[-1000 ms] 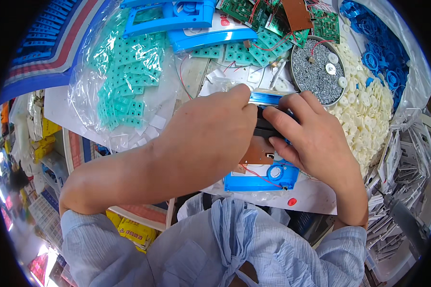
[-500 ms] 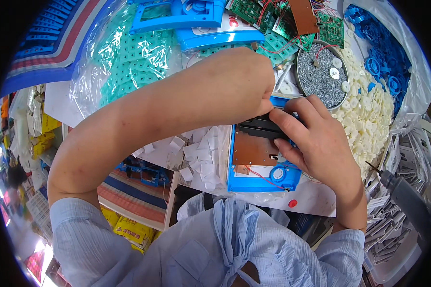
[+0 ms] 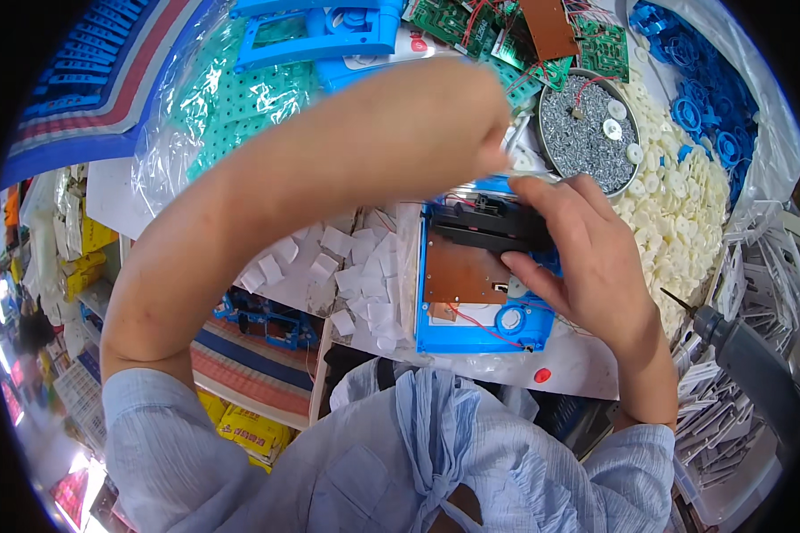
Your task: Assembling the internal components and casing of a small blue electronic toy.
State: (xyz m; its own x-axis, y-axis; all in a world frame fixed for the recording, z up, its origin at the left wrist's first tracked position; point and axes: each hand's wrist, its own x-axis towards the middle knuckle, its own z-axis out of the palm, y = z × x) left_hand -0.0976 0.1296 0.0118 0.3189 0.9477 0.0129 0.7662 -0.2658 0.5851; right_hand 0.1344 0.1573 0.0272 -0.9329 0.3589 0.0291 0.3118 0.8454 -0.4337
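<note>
A blue plastic housing (image 3: 471,340) lies in front of me with a brown circuit board (image 3: 462,271), red wires and a round ring inside. Across its upper part sits a black plastic mechanism (image 3: 484,226), long and bar-shaped. Thumb and forefinger of my right hand (image 3: 587,253) grip the right end of this mechanism. My left hand (image 3: 484,133) is raised above the housing's far edge, apart from the mechanism. It is smeared by motion, and its fingers are mostly hidden behind the wrist.
Beyond the housing stands a round tin of screws (image 3: 587,133), beside a heap of cream plastic discs (image 3: 671,209). Green circuit boards (image 3: 458,27) and bagged teal parts (image 3: 240,107) lie at the back. Foam squares (image 3: 369,284) are left of the housing; an electric screwdriver (image 3: 738,351) hangs at right.
My left hand has come away from the black mechanism, moving up and away, uncovering more of it. My right hand keeps its grip. The whole view has shifted slightly.
</note>
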